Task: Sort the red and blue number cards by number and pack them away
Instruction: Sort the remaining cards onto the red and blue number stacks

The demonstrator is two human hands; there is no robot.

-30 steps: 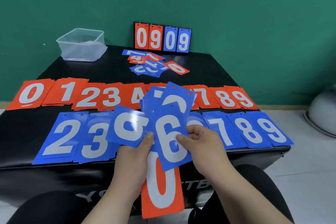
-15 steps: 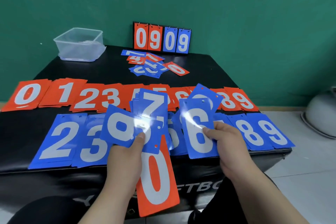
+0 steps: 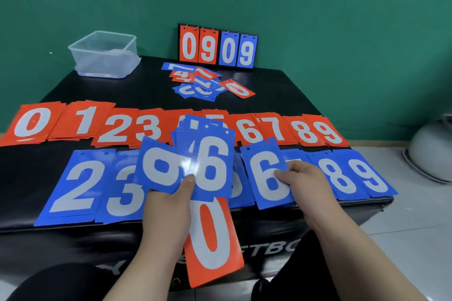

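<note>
Rightward and down has gone the right hand (image 3: 303, 183), carrying a blue 6 card (image 3: 266, 173) away from the bundle to the blue row (image 3: 75, 186) along the near edge of the padded block (image 3: 293, 85), just left of the 7 pile. Its thumb lies on the card's face and the fingers curl at the card's right edge, so it pinches the card. The left hand (image 3: 168, 208) grips a fan of cards (image 3: 210, 164) over the near edge, thumb on top. Another blue 6 faces up there, and a red 0 card (image 3: 212, 239) hangs below.

The step in hand looks like dealing blue cards onto their number piles. Next, this card wants squaring on the 6 pile and letting go; the second 6 would likely follow. The red row (image 3: 171, 127) lies just behind the blue one. A loose heap (image 3: 203, 80) and a plastic box (image 3: 105, 61) sit by the far edge.
</note>
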